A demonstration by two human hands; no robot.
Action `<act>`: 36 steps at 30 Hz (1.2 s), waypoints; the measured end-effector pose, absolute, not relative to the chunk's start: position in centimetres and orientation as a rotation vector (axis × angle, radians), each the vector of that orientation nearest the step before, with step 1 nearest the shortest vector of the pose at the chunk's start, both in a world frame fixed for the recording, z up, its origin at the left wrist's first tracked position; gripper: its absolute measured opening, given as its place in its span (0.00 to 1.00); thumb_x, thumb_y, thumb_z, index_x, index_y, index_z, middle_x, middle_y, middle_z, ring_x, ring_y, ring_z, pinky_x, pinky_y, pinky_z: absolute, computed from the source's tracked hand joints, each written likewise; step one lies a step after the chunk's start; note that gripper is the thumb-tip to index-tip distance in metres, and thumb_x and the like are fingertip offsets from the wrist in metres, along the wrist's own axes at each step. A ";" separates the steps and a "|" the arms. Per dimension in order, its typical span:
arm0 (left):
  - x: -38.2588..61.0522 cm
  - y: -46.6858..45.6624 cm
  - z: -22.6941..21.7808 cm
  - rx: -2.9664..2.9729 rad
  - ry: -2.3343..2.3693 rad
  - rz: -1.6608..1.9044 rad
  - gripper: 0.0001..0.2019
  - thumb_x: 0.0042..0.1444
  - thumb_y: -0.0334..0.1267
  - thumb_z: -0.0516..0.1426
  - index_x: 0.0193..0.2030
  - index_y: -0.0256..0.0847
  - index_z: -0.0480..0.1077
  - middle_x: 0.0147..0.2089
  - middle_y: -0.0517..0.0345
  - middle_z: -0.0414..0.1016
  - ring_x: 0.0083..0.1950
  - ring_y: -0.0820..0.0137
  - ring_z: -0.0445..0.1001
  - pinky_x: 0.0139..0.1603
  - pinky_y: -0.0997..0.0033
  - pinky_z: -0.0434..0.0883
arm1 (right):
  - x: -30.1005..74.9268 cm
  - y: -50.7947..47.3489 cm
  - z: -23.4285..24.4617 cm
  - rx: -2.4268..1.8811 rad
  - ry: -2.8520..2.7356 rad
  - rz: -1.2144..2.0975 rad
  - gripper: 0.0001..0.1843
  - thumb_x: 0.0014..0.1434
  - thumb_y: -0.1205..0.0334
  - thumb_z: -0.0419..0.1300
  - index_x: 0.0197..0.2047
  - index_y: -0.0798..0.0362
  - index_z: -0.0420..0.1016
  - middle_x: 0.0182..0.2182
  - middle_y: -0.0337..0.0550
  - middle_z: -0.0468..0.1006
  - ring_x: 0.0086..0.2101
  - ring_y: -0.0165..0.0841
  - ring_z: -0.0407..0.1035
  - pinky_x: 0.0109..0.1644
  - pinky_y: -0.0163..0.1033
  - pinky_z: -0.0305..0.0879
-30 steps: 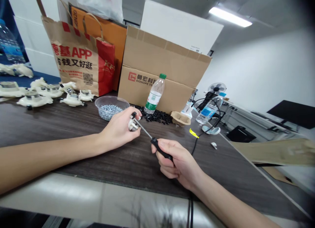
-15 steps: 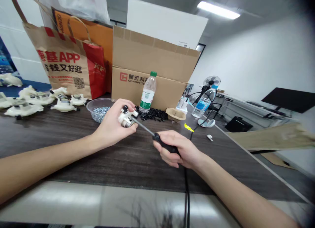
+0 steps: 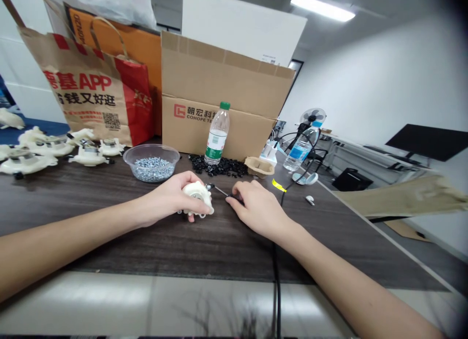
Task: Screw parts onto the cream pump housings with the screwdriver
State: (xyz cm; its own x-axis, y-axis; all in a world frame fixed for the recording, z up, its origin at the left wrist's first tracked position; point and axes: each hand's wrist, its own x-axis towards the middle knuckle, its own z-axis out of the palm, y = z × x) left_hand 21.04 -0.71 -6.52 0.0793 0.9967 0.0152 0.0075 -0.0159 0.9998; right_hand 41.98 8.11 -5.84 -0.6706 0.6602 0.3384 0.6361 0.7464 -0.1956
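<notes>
My left hand (image 3: 179, 195) is closed around an off-white plastic housing (image 3: 200, 191), its round face turned toward me. A small black piece with a shiny spot (image 3: 209, 186) sits at the housing's right edge. My right hand (image 3: 258, 205) grips a screwdriver (image 3: 221, 190); its thin shaft points left at that black piece, and the handle is mostly hidden under my fingers. Whether the tip touches the piece I cannot tell. Behind my left hand stands a clear plastic bowl (image 3: 130, 164) of small silvery screws (image 3: 153, 167).
More off-white housings (image 3: 89, 155) lie at the left. Small black parts (image 3: 234, 167) are heaped around a green-capped bottle (image 3: 217, 136), near a cardboard tray (image 3: 259, 167). A black cable (image 3: 277, 266) crosses the dark table (image 3: 146, 251). A cardboard box (image 3: 219, 85) stands behind.
The housing has turned over in my left hand and come slightly lower and to the right. My right hand has rotated palm-down, and the screwdriver shaft has moved right with it.
</notes>
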 end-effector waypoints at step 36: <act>20.0 -0.5 -6.7 1.363 0.988 0.780 0.22 0.46 0.32 0.67 0.44 0.37 0.62 0.36 0.56 0.76 0.33 0.70 0.75 0.23 0.79 0.70 | 41.2 6.2 -6.4 -0.578 -2.573 0.425 0.06 0.57 0.68 0.62 0.39 0.49 0.74 0.33 0.39 0.79 0.33 0.33 0.73 0.39 0.40 0.67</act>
State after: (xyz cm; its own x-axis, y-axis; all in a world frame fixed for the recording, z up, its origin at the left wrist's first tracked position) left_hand 19.98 -0.47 -6.73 0.4105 0.9046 -0.1153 0.0973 0.0822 0.9918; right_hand 41.21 6.20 -6.43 -0.8028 0.4662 0.3718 0.3219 0.8636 -0.3879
